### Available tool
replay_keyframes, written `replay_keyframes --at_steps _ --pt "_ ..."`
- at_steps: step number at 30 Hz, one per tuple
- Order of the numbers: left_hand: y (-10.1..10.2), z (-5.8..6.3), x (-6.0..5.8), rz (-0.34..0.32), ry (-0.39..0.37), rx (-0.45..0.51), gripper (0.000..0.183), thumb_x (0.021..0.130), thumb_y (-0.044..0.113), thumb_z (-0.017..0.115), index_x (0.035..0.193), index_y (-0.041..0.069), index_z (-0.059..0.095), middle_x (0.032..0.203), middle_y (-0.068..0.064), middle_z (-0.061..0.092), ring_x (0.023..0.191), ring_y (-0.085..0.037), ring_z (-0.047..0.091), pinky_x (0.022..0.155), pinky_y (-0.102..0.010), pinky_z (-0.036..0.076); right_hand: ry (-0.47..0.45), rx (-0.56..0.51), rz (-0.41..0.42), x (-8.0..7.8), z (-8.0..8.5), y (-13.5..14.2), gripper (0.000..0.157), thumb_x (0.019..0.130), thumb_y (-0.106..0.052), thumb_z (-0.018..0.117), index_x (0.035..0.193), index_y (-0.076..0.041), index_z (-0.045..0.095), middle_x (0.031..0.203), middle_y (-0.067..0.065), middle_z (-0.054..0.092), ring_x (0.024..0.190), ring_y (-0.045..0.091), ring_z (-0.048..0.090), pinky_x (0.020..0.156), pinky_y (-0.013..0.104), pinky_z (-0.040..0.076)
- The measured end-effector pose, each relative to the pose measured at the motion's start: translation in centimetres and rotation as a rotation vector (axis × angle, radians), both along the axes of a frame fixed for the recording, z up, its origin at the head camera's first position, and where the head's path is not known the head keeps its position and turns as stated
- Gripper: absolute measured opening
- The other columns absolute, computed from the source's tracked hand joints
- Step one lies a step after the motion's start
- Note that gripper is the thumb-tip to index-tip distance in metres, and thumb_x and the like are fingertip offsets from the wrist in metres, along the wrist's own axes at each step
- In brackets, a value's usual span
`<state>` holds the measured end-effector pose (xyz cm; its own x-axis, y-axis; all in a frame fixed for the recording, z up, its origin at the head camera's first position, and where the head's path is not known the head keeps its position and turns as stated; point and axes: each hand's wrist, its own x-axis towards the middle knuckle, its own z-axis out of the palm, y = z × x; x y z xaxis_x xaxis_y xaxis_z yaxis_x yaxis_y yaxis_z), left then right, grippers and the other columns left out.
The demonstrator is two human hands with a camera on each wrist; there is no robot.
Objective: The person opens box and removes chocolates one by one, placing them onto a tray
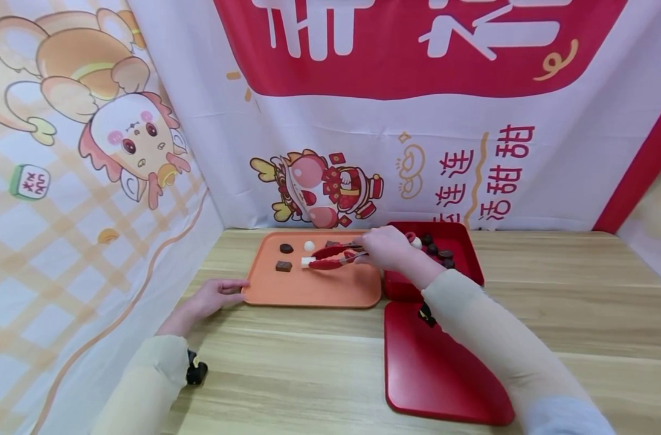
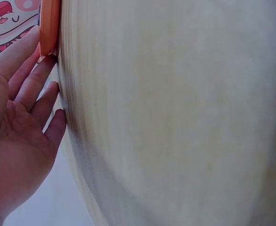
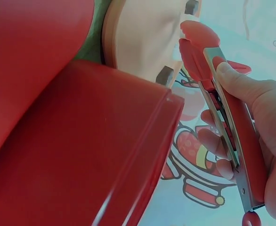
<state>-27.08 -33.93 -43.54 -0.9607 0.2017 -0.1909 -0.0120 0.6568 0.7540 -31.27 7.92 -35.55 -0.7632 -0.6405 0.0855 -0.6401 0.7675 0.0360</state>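
My right hand (image 1: pixel 387 246) grips a pair of red-tipped metal tongs (image 3: pixel 241 146) above the orange tray (image 1: pixel 309 296). At the tong tips is a white square chocolate (image 1: pixel 306 262); whether it touches the tray is unclear. Around it on the tray lie a dark round chocolate (image 1: pixel 286 248), a white round one (image 1: pixel 309 246) and a brown square one (image 1: pixel 283 266). Another brown piece (image 1: pixel 332 243) is partly hidden behind the tongs. With fairly straight fingers, my left hand (image 1: pixel 213 297) touches the tray's left edge; in the left wrist view its fingertips meet the orange rim (image 2: pixel 50 28).
Right of the tray stands a red box (image 1: pixel 470 254) holding several dark chocolates (image 1: pixel 432 249) and a white piece (image 1: pixel 415 243). A red lid (image 1: pixel 439 374) lies on the wooden table (image 1: pixel 287 362) in front of it, below the right forearm. Printed cloth (image 1: pixel 319 121) hangs behind.
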Motion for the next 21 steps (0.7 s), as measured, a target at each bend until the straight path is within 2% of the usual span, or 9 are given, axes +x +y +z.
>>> replay_keyframes --at_steps 5,21 --pt "0.07 0.01 -0.04 -0.006 0.004 -0.001 0.049 0.093 0.027 0.068 0.135 0.004 0.058 0.139 -0.021 0.050 0.131 -0.037 0.043 0.107 -0.050 0.034 -0.018 -0.001 -0.002 -0.06 -0.23 -0.18 0.025 0.088 -0.041 0.071 0.084 -0.018 0.063 0.063 -0.008 0.055 0.058 0.014 0.052 0.049 0.028 0.040" --pt "0.10 0.04 0.05 -0.011 0.017 -0.012 0.047 0.093 0.025 0.068 0.134 0.004 0.059 0.139 -0.021 0.051 0.131 -0.038 0.043 0.107 -0.052 0.033 -0.044 -0.007 -0.011 -0.49 -0.65 -0.64 0.023 0.088 -0.040 0.072 0.086 -0.018 0.066 0.064 -0.007 0.056 0.060 0.015 0.052 0.052 0.030 0.041"
